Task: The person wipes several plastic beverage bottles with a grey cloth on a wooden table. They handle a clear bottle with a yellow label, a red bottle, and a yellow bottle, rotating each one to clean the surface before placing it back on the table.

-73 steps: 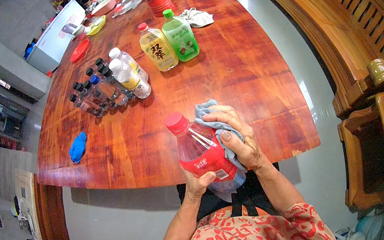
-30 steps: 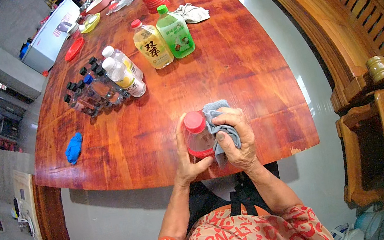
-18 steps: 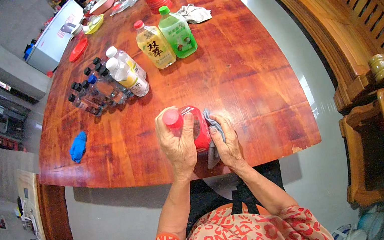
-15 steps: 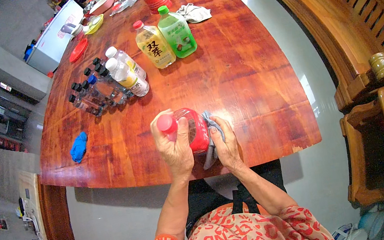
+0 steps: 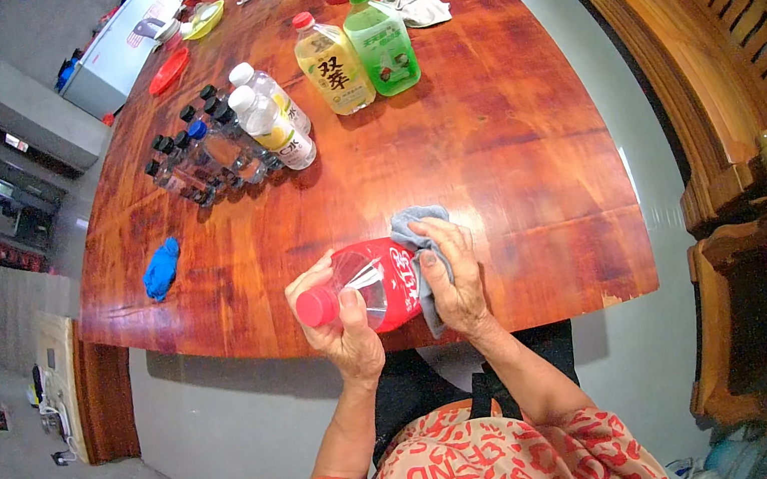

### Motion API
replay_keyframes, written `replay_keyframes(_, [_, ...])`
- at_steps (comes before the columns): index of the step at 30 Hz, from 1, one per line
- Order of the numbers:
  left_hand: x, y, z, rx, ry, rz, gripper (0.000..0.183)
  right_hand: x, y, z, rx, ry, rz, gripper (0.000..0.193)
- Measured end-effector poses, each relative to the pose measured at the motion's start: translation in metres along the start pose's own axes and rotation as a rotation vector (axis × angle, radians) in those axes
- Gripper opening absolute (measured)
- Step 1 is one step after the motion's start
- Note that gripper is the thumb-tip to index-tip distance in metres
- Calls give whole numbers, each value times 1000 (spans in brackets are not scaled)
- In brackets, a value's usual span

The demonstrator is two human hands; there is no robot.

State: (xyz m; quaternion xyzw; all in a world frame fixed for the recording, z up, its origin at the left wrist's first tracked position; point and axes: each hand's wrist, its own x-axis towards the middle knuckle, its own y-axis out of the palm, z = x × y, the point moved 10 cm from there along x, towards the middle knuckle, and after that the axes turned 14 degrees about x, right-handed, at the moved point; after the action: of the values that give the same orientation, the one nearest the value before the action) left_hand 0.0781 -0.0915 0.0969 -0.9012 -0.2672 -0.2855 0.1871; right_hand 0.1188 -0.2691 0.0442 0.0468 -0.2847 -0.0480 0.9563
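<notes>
- Now one red-capped bottle (image 5: 366,285) is lying on its side in the air over the near edge of the table (image 5: 510,147), cap pointing to the person's left.
- Left hand (image 5: 342,323) is holding the bottle near its neck, its grip curled round the clear upper part, thumb on top.
- Right hand (image 5: 450,274) is pressing one grey cloth (image 5: 415,234) against the bottle's red label, fingers bent over the cloth and closing it onto the bottle.
- Two taller bottles are standing side by side farther up the table: one yellow (image 5: 332,63) with a red cap, one green (image 5: 381,42) with a green cap.
- Two white-capped bottles (image 5: 272,121) are leaning together to their left.
- Beside those, a cluster of small dark-capped bottles (image 5: 193,160) is standing packed together; I cannot tell the exact count.
- One blue cloth (image 5: 161,269) is lying alone near the table's left edge.
- One white cloth (image 5: 416,6) is sitting just beyond the green bottle.
- One wooden bench (image 5: 712,83) is running along the right side.
</notes>
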Motion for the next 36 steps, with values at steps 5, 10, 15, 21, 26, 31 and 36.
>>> replay_keyframes(5, [-6, -3, -2, -36, -11, 8, 34, 1, -18, -43, -41, 151, -39, 26])
replay_keyframes(10, [-13, 1, -14, -72, 154, 55, 39, 1, -25, -56, 48, 267, 27, 23])
replay_keyframes(15, [-23, 12, -35, -56, 340, 166, 40, 1, -25, -6, 125, 118, 57, 22])
replay_keyframes(21, [-40, 10, -45, -120, 476, 196, 41, 13, -7, 59, 170, -63, 367, 25])
replay_keyframes(26, [-46, 11, -52, -87, 536, 262, 43, 24, 7, 12, 106, 133, 576, 27])
replay_keyframes(31, [-47, 15, -55, -72, 580, 267, 43, 29, 8, -44, 90, 268, 630, 29])
replay_keyframes(36, [-36, 24, -49, -143, 507, 295, 43, 26, -15, -79, 46, 441, 385, 29])
